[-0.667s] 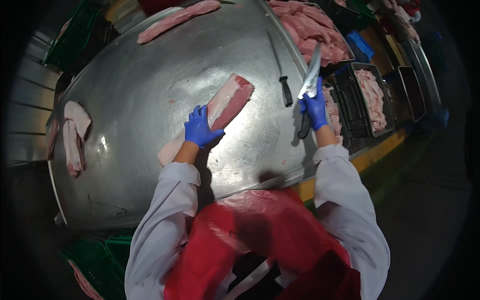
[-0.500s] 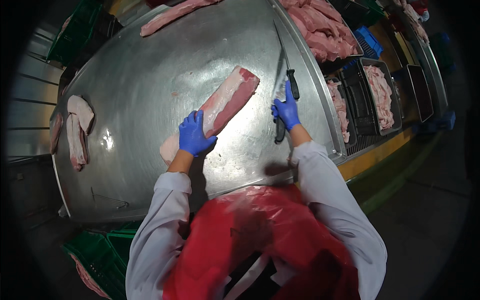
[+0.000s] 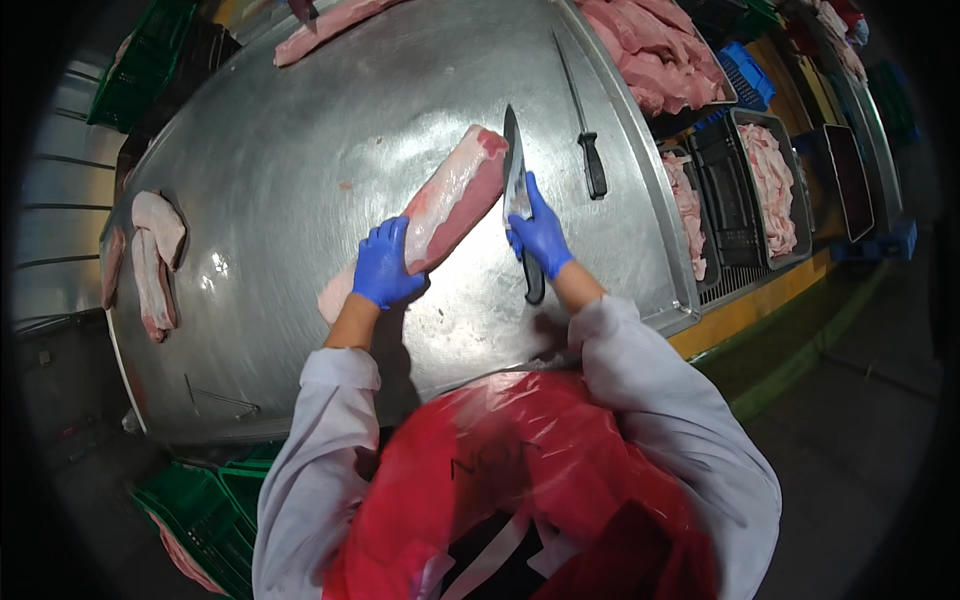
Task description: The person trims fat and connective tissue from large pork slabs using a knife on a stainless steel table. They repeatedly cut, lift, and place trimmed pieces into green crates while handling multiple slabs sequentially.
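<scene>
A long pork loin (image 3: 455, 205), pink with a pale fat side, lies slantwise on the steel table in front of me. My left hand (image 3: 383, 268), in a blue glove, grips its near part, with the thumb on the right side and the fingers across the top. Just right of the loin, my blue-gloved right hand (image 3: 540, 236) is closed around a black-handled knife (image 3: 515, 160). The blade points away from me and passes close beside the loin's far end; whether it touches cannot be told. A black-handled sharpening steel (image 3: 592, 165) lies farther right.
The steel table (image 3: 260, 170) has a raised right edge. More meat pieces (image 3: 153, 265) lie at the left, and a strip of meat (image 3: 325, 30) at the far side. Beyond the right edge stand a heaped meat tray (image 3: 650, 55) and a trimmings bin (image 3: 768, 190). A green crate (image 3: 200, 505) sits lower left.
My right hand has brought the knife left, away from the sharpening steel and up beside the loin's far end. My left hand stays on the loin, shifted slightly.
</scene>
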A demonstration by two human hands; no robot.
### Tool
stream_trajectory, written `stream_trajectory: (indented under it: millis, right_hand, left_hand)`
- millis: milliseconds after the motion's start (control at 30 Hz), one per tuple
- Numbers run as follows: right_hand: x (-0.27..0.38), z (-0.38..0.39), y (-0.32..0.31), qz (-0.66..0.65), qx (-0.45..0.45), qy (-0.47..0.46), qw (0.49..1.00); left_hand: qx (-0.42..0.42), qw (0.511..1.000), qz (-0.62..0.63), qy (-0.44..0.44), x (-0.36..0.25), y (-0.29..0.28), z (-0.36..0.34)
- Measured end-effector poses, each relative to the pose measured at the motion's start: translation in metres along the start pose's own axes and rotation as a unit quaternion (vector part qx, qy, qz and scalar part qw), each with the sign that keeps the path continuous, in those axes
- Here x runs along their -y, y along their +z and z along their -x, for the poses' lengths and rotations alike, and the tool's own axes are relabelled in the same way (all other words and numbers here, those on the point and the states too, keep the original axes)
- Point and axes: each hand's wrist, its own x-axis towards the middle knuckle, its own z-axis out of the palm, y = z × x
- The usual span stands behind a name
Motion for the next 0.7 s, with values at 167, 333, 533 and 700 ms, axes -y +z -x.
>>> stream_trajectory:
  millis: [167,333,533,700]
  right_hand:
    - [0.03,-0.037,0.001,-0.003,0.013,0.03,0.999]
    - [0.015,0.031,0.012,-0.011,0.038,0.023,0.999]
    - [0.037,0.035,0.002,0.071,0.11,0.048,0.99]
    - [-0.022,0.151,-0.082,0.165,0.104,-0.213,0.958]
  left_hand:
    - [0.026,0.999,0.023,0.029,0.002,-0.009,-0.004]
    - [0.035,0.997,0.038,0.055,0.01,-0.018,-0.009]
    - [0.035,0.994,0.06,0.086,0.02,-0.018,-0.015]
    - [0.087,0.996,0.018,0.016,-0.001,-0.037,-0.031]
